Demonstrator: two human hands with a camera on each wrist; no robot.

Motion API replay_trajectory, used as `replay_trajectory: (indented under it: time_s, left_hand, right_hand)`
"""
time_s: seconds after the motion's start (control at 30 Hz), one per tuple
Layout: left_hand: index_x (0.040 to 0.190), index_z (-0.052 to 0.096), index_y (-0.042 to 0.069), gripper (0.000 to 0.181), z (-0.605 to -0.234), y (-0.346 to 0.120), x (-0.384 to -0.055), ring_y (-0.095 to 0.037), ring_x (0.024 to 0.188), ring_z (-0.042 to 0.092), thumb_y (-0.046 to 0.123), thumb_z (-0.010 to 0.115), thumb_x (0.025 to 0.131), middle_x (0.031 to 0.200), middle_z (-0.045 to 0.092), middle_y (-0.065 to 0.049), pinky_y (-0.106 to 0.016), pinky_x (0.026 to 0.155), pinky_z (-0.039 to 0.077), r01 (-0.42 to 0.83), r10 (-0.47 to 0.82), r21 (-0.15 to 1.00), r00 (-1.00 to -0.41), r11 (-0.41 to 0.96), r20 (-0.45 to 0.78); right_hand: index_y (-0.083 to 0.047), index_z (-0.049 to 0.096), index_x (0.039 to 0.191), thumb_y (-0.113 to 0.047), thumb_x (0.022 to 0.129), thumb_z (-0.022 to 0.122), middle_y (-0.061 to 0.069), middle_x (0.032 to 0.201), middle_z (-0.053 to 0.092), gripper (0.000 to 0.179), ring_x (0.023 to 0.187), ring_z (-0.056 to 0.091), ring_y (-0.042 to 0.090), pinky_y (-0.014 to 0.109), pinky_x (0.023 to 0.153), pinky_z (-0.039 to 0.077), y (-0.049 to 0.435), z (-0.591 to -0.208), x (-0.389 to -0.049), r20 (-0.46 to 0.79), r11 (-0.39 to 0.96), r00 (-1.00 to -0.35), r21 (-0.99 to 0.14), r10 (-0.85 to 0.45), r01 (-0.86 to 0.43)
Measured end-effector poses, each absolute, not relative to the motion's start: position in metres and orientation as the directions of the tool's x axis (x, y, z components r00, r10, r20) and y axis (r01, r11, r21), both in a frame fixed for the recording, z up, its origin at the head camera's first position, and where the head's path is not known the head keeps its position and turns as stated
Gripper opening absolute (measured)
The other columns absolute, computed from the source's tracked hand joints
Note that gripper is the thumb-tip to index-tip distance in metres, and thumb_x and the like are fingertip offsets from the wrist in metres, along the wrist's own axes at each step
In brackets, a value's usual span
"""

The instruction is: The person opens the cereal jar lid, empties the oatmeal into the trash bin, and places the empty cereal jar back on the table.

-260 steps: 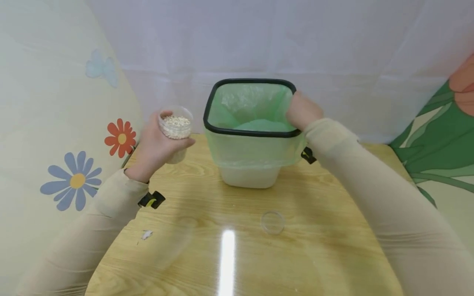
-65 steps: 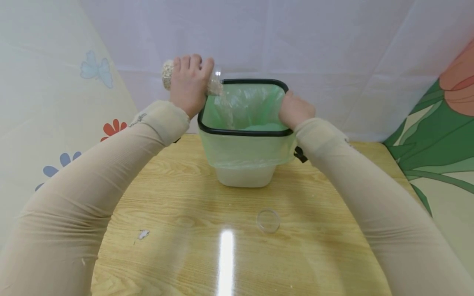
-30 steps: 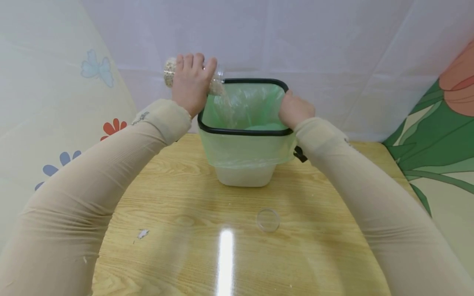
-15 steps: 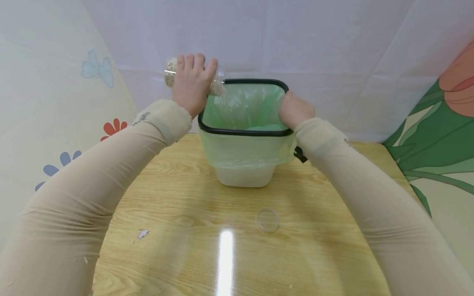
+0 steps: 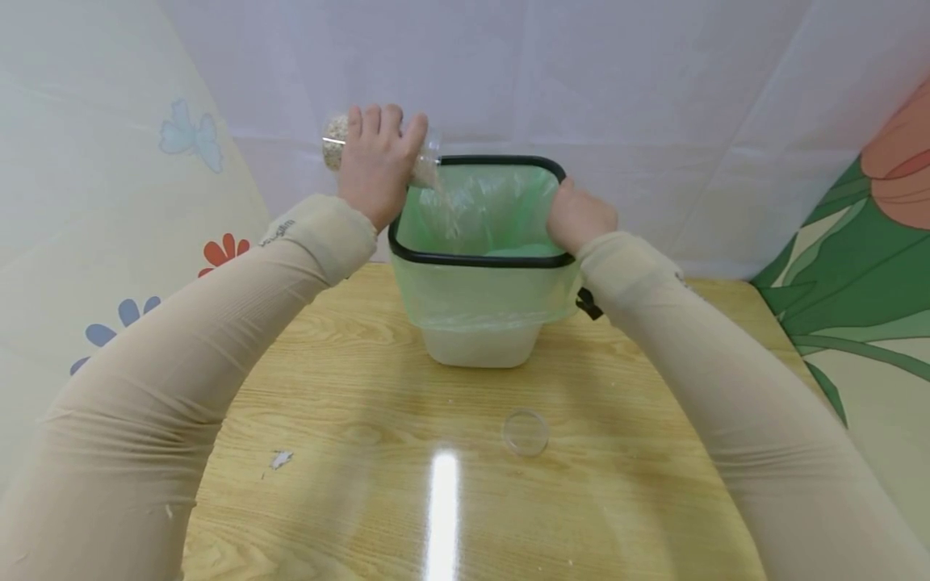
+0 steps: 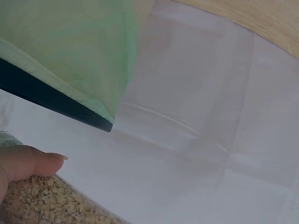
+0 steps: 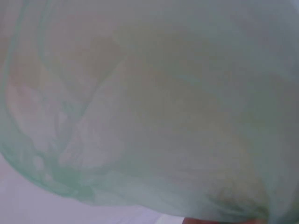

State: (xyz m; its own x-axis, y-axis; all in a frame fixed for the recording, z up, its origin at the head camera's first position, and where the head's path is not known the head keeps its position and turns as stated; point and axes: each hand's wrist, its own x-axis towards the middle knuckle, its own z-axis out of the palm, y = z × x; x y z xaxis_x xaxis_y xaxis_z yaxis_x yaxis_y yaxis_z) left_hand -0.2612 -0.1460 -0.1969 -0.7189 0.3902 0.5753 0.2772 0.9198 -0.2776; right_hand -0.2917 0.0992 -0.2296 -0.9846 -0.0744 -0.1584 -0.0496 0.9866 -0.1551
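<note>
My left hand (image 5: 378, 165) grips a clear jar (image 5: 335, 144) of oat flakes, tipped on its side with its mouth over the left edge of a bin (image 5: 479, 347). A thin stream of flakes (image 5: 445, 206) falls from the mouth into the bin. In the left wrist view, oat flakes (image 6: 46, 203) fill the jar below the thumb. A green bag (image 5: 487, 297) lines the bin and folds over its outside, under a black rim (image 5: 479, 260). My right hand (image 5: 584, 216) holds the bin's right rim, its fingertips hidden; the bag fills most of the right wrist view.
A round clear lid (image 5: 525, 432) lies on the wooden table (image 5: 407, 500) in front of the bin. A small torn white patch (image 5: 281, 459) shows at the left. A pale cloth wall (image 5: 625, 97) stands close behind the bin.
From upright at the left, the left hand has raised the jar and tipped it over the bin. Half a second ago the stream had almost paused; flakes fall again now. The right hand stays put.
</note>
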Motion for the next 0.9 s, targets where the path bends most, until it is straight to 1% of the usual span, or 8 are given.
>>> replay_trajectory:
  time_s: [0.13, 0.23, 0.47, 0.67, 0.8, 0.9]
  left_hand:
    - [0.124, 0.045, -0.002, 0.041, -0.1970, -0.1460, -0.2612, -0.046, 0.116, 0.046, -0.015, 0.043, 0.085, 0.122, 0.050, -0.028, -0.056, 0.111, 0.028, 0.276, 0.393, -0.284, -0.716, 0.918, 0.577]
    - [0.124, 0.045, -0.001, 0.041, -0.1963, -0.1461, -0.2610, -0.046, 0.116, 0.046, -0.014, 0.045, 0.085, 0.122, 0.051, -0.028, -0.055, 0.111, 0.028, 0.278, 0.395, -0.284, -0.716, 0.918, 0.576]
    - [0.123, 0.046, -0.002, 0.046, -0.1948, -0.1475, -0.2599, -0.046, 0.116, 0.046, -0.017, 0.036, 0.081, 0.121, 0.050, -0.028, -0.055, 0.111, 0.028, 0.276, 0.396, -0.288, -0.713, 0.917, 0.579]
    - [0.123, 0.045, -0.002, 0.048, -0.1939, -0.1471, -0.2593, -0.046, 0.118, 0.045, -0.018, 0.036, 0.079, 0.122, 0.050, -0.028, -0.056, 0.112, 0.026, 0.280, 0.397, -0.286, -0.724, 0.917, 0.564]
    - [0.123, 0.045, -0.002, 0.048, -0.1934, -0.1456, -0.2599, -0.046, 0.118, 0.046, -0.018, 0.036, 0.079, 0.122, 0.050, -0.028, -0.056, 0.112, 0.027, 0.278, 0.397, -0.288, -0.722, 0.916, 0.566]
    - [0.125, 0.045, -0.002, 0.048, -0.1942, -0.1443, -0.2608, -0.046, 0.118, 0.046, -0.018, 0.037, 0.081, 0.123, 0.051, -0.028, -0.056, 0.111, 0.028, 0.272, 0.399, -0.299, -0.722, 0.915, 0.565]
  right_hand:
    - [0.007, 0.000, 0.151, -0.013, 0.103, 0.023, 0.022, 0.094, 0.061, 0.057, 0.064, 0.051, 0.024, 0.045, 0.069, 0.053, 0.0991, -0.2296, -0.2918, -0.159, 0.987, -0.984, -0.152, -0.075, -0.051]
    - [0.007, 0.000, 0.151, -0.012, 0.103, 0.023, 0.020, 0.089, 0.060, 0.057, 0.062, 0.049, 0.023, 0.043, 0.065, 0.051, 0.0992, -0.2293, -0.2913, -0.158, 0.987, -0.984, -0.153, -0.079, -0.055]
    - [0.007, 0.000, 0.151, -0.011, 0.103, 0.024, 0.017, 0.080, 0.058, 0.057, 0.058, 0.046, 0.021, 0.037, 0.056, 0.046, 0.0981, -0.2278, -0.2892, -0.153, 0.986, -0.985, -0.154, -0.079, -0.055]
    - [0.006, 0.000, 0.152, -0.012, 0.103, 0.025, 0.015, 0.078, 0.057, 0.058, 0.055, 0.044, 0.019, 0.035, 0.053, 0.044, 0.0962, -0.2271, -0.2890, -0.156, 0.988, -0.985, -0.148, -0.072, -0.049]
    - [0.006, 0.000, 0.151, -0.011, 0.102, 0.025, 0.014, 0.074, 0.056, 0.058, 0.053, 0.041, 0.018, 0.034, 0.051, 0.042, 0.0962, -0.2271, -0.2897, -0.161, 0.989, -0.984, -0.141, -0.071, -0.049]
    - [0.006, -0.002, 0.151, -0.012, 0.102, 0.024, 0.014, 0.074, 0.056, 0.058, 0.054, 0.042, 0.018, 0.034, 0.053, 0.043, 0.0969, -0.2274, -0.2905, -0.165, 0.989, -0.984, -0.144, -0.070, -0.046]
